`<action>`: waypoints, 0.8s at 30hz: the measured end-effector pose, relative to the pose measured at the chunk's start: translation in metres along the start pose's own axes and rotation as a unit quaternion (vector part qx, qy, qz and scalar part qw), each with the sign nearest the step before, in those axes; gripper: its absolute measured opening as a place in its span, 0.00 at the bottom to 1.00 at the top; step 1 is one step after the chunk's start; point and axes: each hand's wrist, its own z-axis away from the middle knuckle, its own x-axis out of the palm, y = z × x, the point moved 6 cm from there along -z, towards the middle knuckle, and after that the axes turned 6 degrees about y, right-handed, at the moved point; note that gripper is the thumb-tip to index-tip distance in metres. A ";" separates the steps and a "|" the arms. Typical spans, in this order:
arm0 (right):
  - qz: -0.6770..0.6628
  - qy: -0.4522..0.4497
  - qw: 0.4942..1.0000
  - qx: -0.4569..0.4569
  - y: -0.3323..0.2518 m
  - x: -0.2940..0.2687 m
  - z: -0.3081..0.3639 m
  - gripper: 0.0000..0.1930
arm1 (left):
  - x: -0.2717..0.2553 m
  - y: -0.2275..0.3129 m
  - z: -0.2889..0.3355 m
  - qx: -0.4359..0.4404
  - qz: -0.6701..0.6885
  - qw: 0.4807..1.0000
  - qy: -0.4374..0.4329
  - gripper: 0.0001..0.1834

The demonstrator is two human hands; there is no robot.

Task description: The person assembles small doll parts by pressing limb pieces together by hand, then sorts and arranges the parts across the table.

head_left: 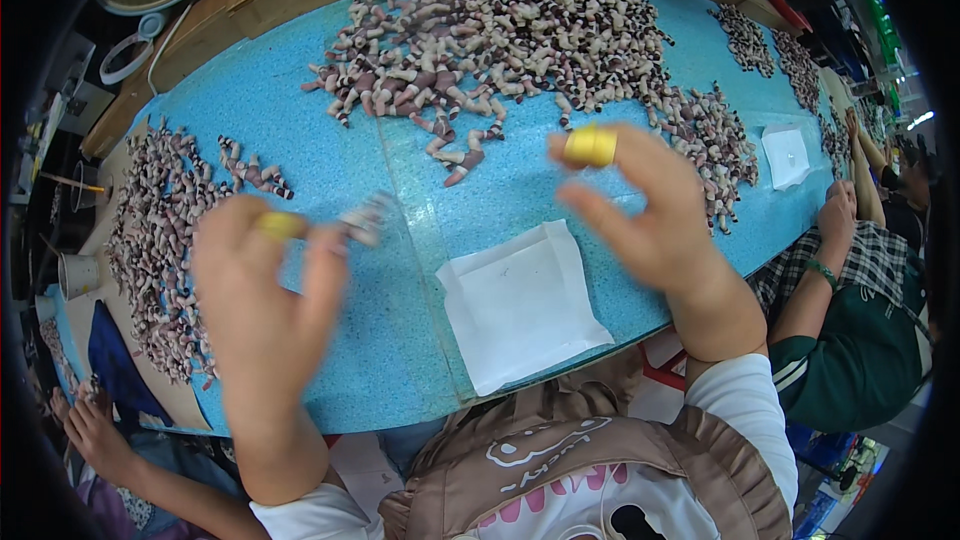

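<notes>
The left hand is over the left side of the blue worktop, its thumb and fingers pinching a small striped piece; both are blurred, so the piece looks like one of the mottled bits heaped around, though its exact shape is hard to make out. Yellow tape wraps one of that hand's fingers. The right hand hangs above the worktop with thumb and forefinger parted, the fingers released, and a yellow wrap around the forefinger. Between the hands, toward the person, a white paper tray lies near the worktop's edge. Beyond them spreads a large heap of white, pink and dark pieces, with a few stray pieces at its near side. Another heap lies to the left. At right, near a person in green, sits a smaller white tray.
</notes>
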 end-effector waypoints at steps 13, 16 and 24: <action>0.233 -0.060 0.957 0.161 0.065 0.024 -0.004 0.12 | 0.074 0.037 0.000 0.135 0.105 0.983 -0.069 0.20; 0.197 -0.057 0.973 0.111 0.055 0.020 -0.005 0.09 | 0.074 0.026 0.000 0.092 0.154 0.982 -0.054 0.18; -0.063 -0.007 0.972 0.228 0.060 0.025 0.004 0.26 | 0.076 0.021 0.006 0.069 0.191 0.979 -0.034 0.11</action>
